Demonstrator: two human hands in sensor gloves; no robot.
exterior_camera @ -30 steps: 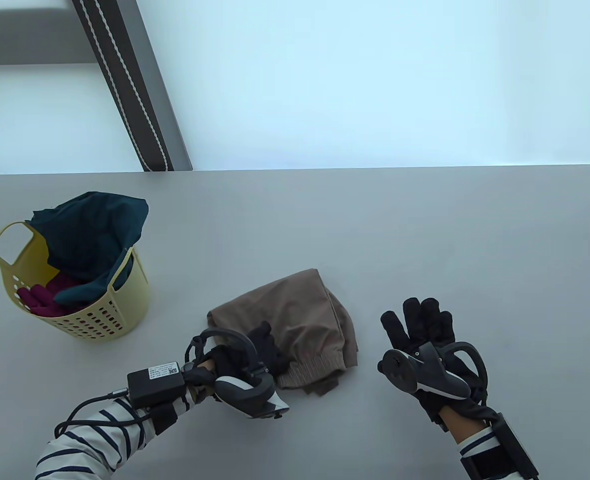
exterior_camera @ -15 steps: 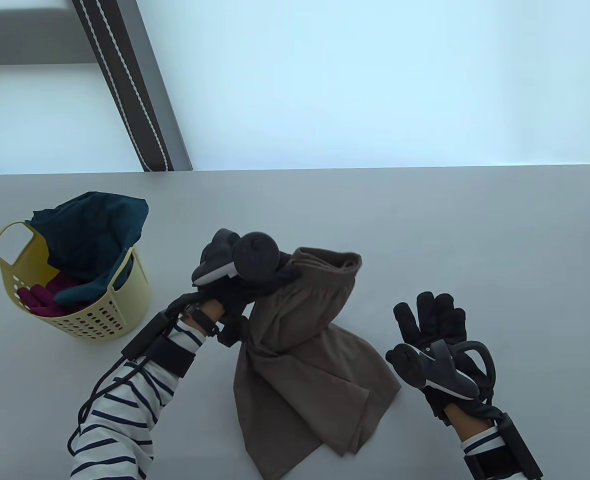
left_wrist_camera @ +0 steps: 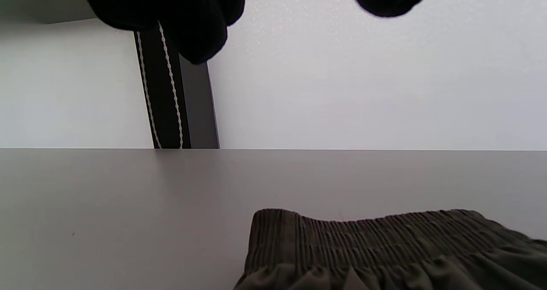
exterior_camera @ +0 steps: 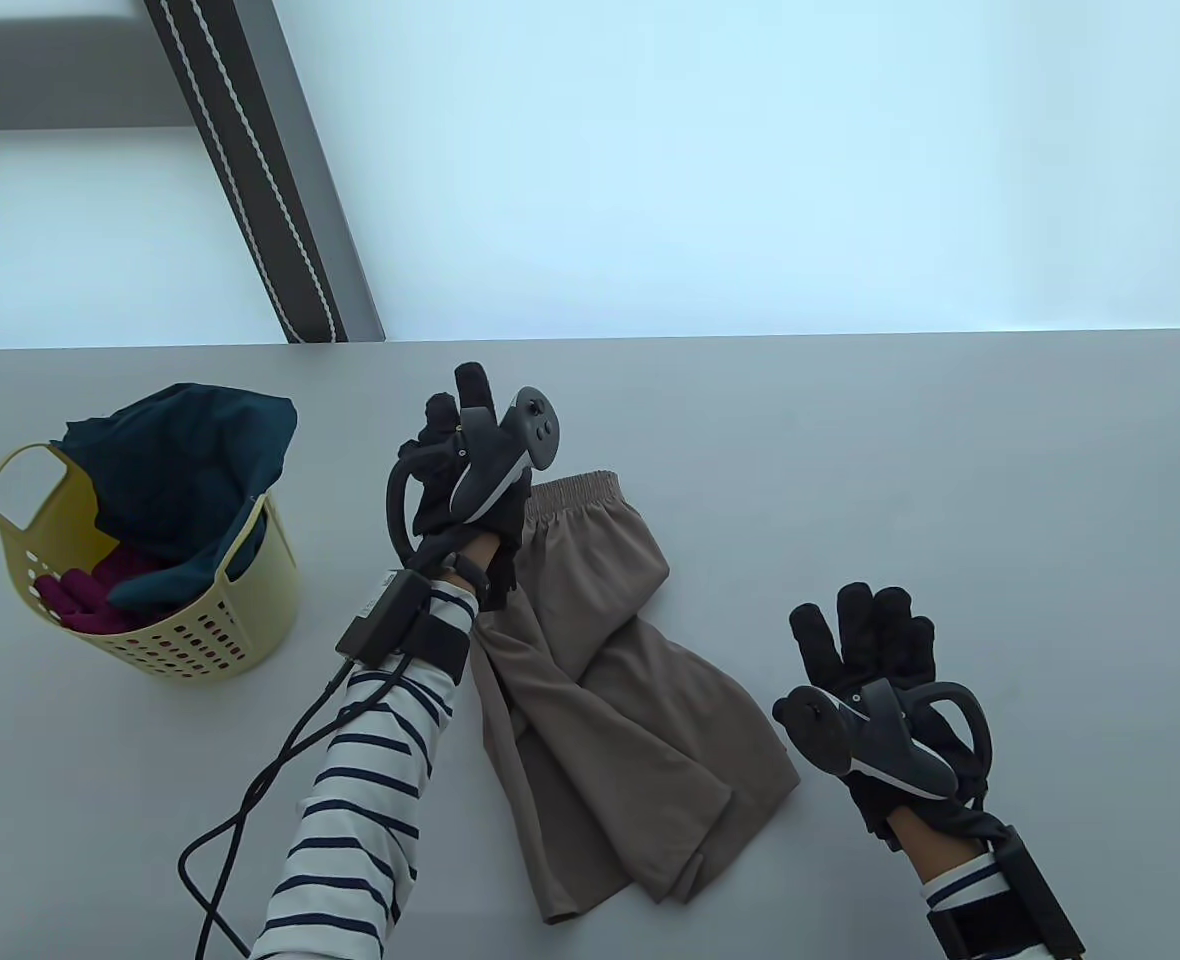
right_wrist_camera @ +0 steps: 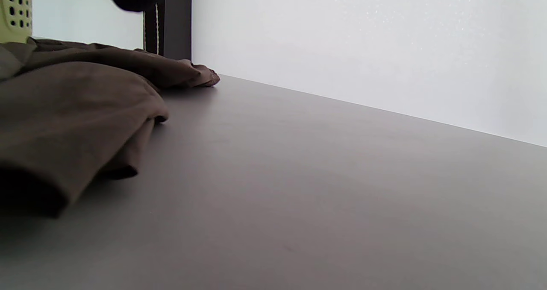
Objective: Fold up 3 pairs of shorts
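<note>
Across the whole lower frame runs the grey tabletop (exterior_camera: 950, 480). Brown shorts (exterior_camera: 610, 700) lie loosely spread at bottom centre, waistband pointing up-frame. At left a yellow basket (exterior_camera: 240, 620) holds teal and magenta clothes. Left hand (exterior_camera: 470, 470) hovers by the waistband, fingers (exterior_camera: 472, 385) straight, holding nothing. Right hand (exterior_camera: 875, 665) sits lower right, fingers spread flat, empty too.

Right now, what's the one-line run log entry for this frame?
brown elastic-waist shorts: spread on grey table | left hand: open, above waistband | right hand: open, beside shorts | yellow perforated basket: holds more clothes
</note>
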